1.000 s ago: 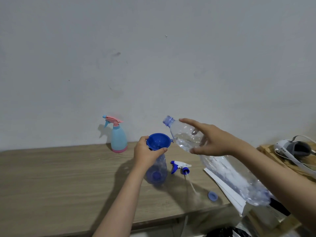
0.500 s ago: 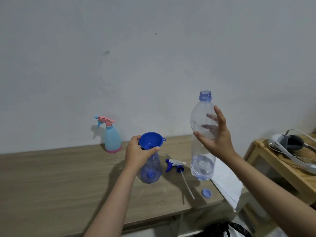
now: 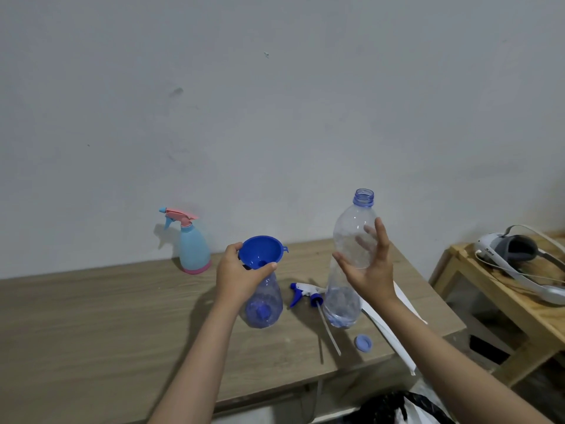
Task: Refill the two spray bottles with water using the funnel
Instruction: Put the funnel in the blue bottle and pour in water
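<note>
Funnel: blue funnel (image 3: pixel 260 251) sits in the neck of a clear spray bottle (image 3: pixel 264 304) standing mid-table; the left hand (image 3: pixel 238 275) is wrapped around the neck and funnel rim, steadying both.
Water bottle: large clear bottle (image 3: pixel 351 258), uncapped, upright in the right hand (image 3: pixel 368 270), fingers curled loosely round its middle — only a little water shows at the bottom, and whether its base touches the table is hard to tell.
Second bottle: light blue spray bottle (image 3: pixel 193 250) with pink trigger head stands against the wall, well apart to the left, head still on.
Loose parts: removed spray head (image 3: pixel 307 293) with its dip tube lies between the two clear bottles; the bottle cap (image 3: pixel 363 343) lies near the table (image 3: pixel 91 316) front edge.
Doing it well: keep the funnel vertical and held, tip the big bottle slowly so its mouth stays over the funnel bowl.
Edges: the right table edge is close beside the water bottle, with white paper (image 3: pixel 394 328) overhanging it.
Open room: bare tabletop to the left — safest place to set things down.
</note>
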The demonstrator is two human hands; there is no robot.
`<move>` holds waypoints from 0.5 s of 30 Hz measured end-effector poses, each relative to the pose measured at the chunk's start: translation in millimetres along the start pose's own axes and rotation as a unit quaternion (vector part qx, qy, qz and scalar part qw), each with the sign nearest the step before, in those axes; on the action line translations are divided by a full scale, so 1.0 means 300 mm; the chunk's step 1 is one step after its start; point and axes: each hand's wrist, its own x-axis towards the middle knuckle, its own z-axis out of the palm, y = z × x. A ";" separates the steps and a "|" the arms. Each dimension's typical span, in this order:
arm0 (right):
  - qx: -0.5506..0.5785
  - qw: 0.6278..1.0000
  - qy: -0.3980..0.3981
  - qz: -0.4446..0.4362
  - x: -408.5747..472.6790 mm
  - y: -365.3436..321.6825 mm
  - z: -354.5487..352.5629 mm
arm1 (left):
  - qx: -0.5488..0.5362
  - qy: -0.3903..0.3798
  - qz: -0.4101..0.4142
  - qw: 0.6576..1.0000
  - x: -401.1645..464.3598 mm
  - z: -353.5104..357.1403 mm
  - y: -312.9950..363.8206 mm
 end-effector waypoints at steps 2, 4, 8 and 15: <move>-0.004 1.000 0.000 -0.005 -0.005 -0.008 0.000 | -0.006 0.001 0.000 1.000 -0.003 0.006 -0.004; -0.011 1.000 0.005 -0.007 -0.013 -0.024 -0.005 | -0.010 0.002 -0.006 1.000 -0.007 0.009 -0.008; -0.056 0.996 0.056 -0.050 -0.023 -0.073 -0.016 | -0.023 -0.006 -0.001 1.000 -0.018 0.008 -0.019; -0.006 0.972 -0.069 -0.225 -0.008 -0.254 0.100 | -0.002 0.004 -0.028 1.000 -0.026 0.028 -0.116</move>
